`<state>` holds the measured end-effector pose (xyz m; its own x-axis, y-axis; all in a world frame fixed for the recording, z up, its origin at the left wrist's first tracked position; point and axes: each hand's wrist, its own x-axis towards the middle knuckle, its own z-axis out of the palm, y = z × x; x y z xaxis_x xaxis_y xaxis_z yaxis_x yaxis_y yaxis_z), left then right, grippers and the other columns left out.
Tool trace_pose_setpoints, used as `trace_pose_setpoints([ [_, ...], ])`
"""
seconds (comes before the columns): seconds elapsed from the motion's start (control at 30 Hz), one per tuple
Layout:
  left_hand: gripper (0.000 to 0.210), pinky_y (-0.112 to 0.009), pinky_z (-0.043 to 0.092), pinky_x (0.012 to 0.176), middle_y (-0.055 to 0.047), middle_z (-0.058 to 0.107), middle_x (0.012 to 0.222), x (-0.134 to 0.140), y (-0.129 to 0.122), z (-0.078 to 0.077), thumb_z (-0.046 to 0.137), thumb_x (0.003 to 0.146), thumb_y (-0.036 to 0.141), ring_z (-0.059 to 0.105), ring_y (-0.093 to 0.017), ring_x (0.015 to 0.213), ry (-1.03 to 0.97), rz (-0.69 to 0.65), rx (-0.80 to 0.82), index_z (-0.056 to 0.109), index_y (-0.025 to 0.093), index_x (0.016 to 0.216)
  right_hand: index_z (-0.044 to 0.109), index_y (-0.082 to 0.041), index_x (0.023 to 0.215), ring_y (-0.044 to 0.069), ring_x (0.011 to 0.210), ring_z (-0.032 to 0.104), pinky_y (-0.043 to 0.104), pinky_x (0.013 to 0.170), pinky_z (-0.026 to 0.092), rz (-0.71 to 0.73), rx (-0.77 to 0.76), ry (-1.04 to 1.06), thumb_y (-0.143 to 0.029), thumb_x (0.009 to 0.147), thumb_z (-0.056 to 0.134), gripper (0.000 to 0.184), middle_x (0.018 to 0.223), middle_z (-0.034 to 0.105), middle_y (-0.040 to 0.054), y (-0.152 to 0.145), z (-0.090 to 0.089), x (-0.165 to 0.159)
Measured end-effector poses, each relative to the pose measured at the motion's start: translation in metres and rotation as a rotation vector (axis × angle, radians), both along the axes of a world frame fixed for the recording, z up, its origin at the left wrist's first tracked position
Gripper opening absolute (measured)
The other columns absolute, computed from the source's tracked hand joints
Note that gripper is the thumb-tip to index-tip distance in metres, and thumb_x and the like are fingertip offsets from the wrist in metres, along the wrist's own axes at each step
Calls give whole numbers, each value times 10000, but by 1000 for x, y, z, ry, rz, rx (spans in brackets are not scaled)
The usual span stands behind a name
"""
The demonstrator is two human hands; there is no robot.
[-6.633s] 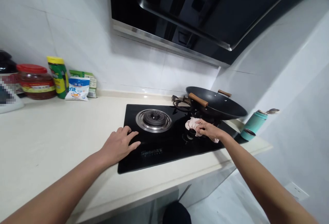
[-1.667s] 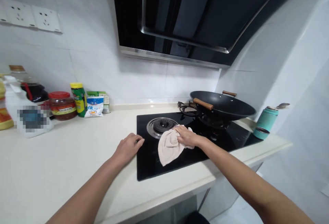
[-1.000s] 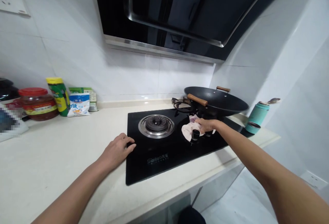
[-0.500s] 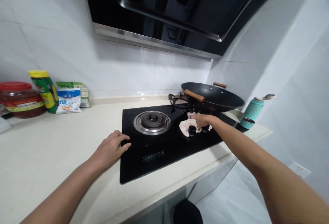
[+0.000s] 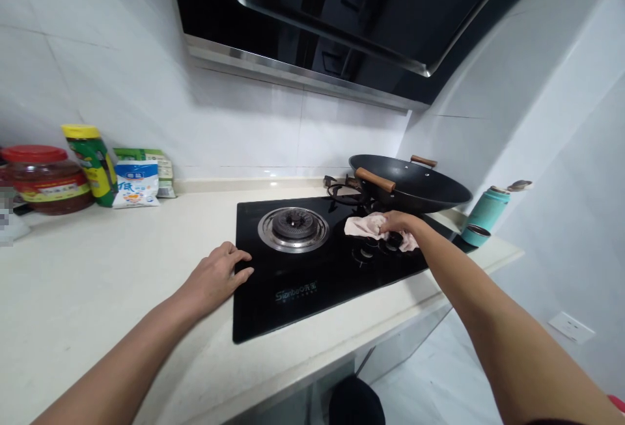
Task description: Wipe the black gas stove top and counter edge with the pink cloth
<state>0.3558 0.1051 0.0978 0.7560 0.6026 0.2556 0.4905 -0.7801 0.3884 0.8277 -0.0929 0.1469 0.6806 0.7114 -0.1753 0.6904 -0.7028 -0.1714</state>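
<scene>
A pale pink cloth (image 5: 365, 226) is bunched under my right hand (image 5: 394, 222), whose fingers are closed on it. The cloth lies on the black glass gas stove (image 5: 317, 275), behind and around the control knobs (image 5: 366, 254); part of it hangs over to the right of them. My left hand (image 5: 221, 275) rests at the stove's left edge, thumb and fingers apart, holding nothing. Between the hands is the left burner (image 5: 293, 223) with its steel ring. Just behind my right hand stands a black wok (image 5: 415, 185) with wooden handles.
A pot support (image 5: 342, 194) sits beside the wok. On the counter (image 5: 97, 269) at the left are a red-lidded jar (image 5: 49, 181), a green bottle (image 5: 92, 164) and a white-blue packet (image 5: 137, 184). A teal holder (image 5: 486, 210) stands at the right. The range hood (image 5: 303, 15) hangs above.
My right hand has moved slightly back and right with the cloth, uncovering the left knob. The left hand stays at the stove's edge. The view has shifted a little.
</scene>
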Motion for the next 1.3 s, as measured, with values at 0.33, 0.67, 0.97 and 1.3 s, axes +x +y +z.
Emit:
trace_pose_setpoints([
  [0.33,439,-413,505,890,-81,629,1107,3,-1,0,515,834,536,636,-288,1005,-15,-2,28,731,248,1085,610,-148,1318,286,974,719,351,765,559,-161,-47,-116,-409,927,571,472,1202,701,185,-101,-11,10],
  [0.67,483,-442,500,877,-121,608,1117,8,-2,-6,429,867,478,621,-312,1012,19,-7,120,722,209,1141,547,-212,1391,331,1172,627,421,929,463,73,-101,-327,-455,923,511,529,1373,580,178,-128,-33,-62],
  [0.97,476,-422,489,861,-126,609,1144,7,-7,-4,407,899,437,599,-290,990,54,-1,134,705,204,1187,528,-229,1406,279,1143,627,377,917,459,247,-2,-342,-420,936,457,513,1369,582,124,-103,-31,-120],
  [1.3,467,-427,477,899,-138,589,1196,6,-16,4,391,941,374,597,-294,1043,122,5,137,674,168,1250,527,-215,1446,312,1452,361,468,1179,305,468,185,-137,-387,840,573,631,1573,421,127,-116,-37,-106],
])
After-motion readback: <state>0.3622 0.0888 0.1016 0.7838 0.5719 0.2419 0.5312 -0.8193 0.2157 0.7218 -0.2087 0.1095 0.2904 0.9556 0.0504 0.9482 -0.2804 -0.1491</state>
